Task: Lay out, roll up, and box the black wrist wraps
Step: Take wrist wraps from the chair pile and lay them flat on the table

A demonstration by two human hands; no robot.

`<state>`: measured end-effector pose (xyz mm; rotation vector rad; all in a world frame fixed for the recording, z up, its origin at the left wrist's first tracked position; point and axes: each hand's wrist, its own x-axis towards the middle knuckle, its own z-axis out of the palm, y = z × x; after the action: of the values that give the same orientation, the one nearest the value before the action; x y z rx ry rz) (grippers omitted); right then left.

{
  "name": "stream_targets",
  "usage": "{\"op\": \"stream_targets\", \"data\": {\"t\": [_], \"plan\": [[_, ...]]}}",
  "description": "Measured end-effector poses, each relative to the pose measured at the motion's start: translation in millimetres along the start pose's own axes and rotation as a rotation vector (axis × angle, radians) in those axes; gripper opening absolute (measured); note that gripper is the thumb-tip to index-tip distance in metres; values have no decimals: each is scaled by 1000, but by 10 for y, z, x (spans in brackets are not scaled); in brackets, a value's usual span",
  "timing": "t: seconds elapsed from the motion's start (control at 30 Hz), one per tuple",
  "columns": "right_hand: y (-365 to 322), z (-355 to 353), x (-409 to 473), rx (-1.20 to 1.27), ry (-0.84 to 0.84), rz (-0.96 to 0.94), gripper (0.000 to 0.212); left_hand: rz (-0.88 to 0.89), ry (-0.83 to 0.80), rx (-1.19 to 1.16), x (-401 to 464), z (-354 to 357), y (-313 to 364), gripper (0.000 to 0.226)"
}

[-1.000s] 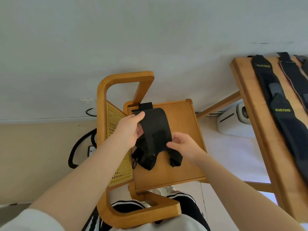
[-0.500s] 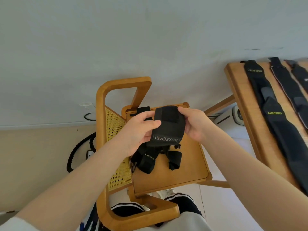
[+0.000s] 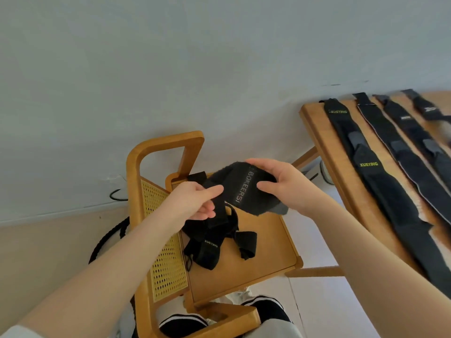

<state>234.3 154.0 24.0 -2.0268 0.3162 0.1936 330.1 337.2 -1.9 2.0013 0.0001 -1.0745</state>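
Both hands hold 1 black wrist wrap [image 3: 240,191] above the side table [image 3: 266,252]: the left hand [image 3: 195,201] pinches its narrow strap end at 9 o'clock, the right hand [image 3: 280,184] grips the wide lettered end at 3 o'clock. Pulling the ends apart until the band is straight should make laying out easier. Below, the tangled wraps [image 3: 214,240] lie in the table's rimmed top. At 2 o'clock, 4 laid-out wraps [image 3: 380,181] rest flat on the wooden bench [image 3: 324,142]. No box shows.
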Motion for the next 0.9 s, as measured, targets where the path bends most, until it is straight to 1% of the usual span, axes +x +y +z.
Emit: {"op": "stream_targets", "data": {"t": [0.03, 0.07, 0.1, 0.13, 0.2, 0.23, 0.27, 0.33, 0.4, 0.43, 0.5, 0.57, 0.6, 0.67, 0.77, 0.83, 0.9], "plan": [[-10, -49, -35, -56, 23, -18, 44, 60, 58, 278, -4, -25, 11, 34], [-26, -93, -79, -93, 38, -36, 45, 161, 106, 456, -9, -38, 32, 36], [-40, -128, -127, -135, 44, -60, 47, 280, 121, 522, -24, -36, 67, 36], [-58, -154, -180, -197, 40, -87, 49, 390, 89, 516, -58, -24, 119, 36], [-65, -191, -290, -381, 42, -168, 50, 589, -74, 537, -133, 55, 271, 46], [-55, -208, -352, -482, 67, -208, 49, 656, -163, 567, -178, 132, 351, 48], [-56, -227, -431, -571, 114, -233, 48, 698, -248, 577, -230, 225, 415, 45], [-76, -269, -633, -695, 230, -251, 45, 740, -383, 551, -339, 454, 502, 31], [-99, -342, -865, -769, 333, -261, 38, 780, -456, 576, -447, 712, 555, 22], [-110, -392, -983, -786, 390, -266, 35, 793, -485, 568, -498, 839, 578, 21], [-88, -518, -1198, -821, 508, -279, 29, 787, -552, 446, -628, 1076, 655, 33], [31, -649, -1414, -919, 647, -298, 23, 764, -625, 304, -762, 1320, 762, 48], [114, -706, -1528, -957, 716, -295, 21, 757, -666, 260, -826, 1447, 816, 51], [325, -813, -1790, -953, 838, -226, 27, 753, -759, 227, -963, 1723, 901, 52], [701, -994, -2265, -814, 1003, -23, 50, 700, -851, 171, -1173, 2235, 921, 49], [915, -1150, -2637, -655, 1099, 117, 65, 663, -872, 122, -1318, 2616, 898, 49], [1062, -1335, -3030, -365, 1148, 216, 74, 656, -873, 82, -1491, 3013, 891, 51]]}}
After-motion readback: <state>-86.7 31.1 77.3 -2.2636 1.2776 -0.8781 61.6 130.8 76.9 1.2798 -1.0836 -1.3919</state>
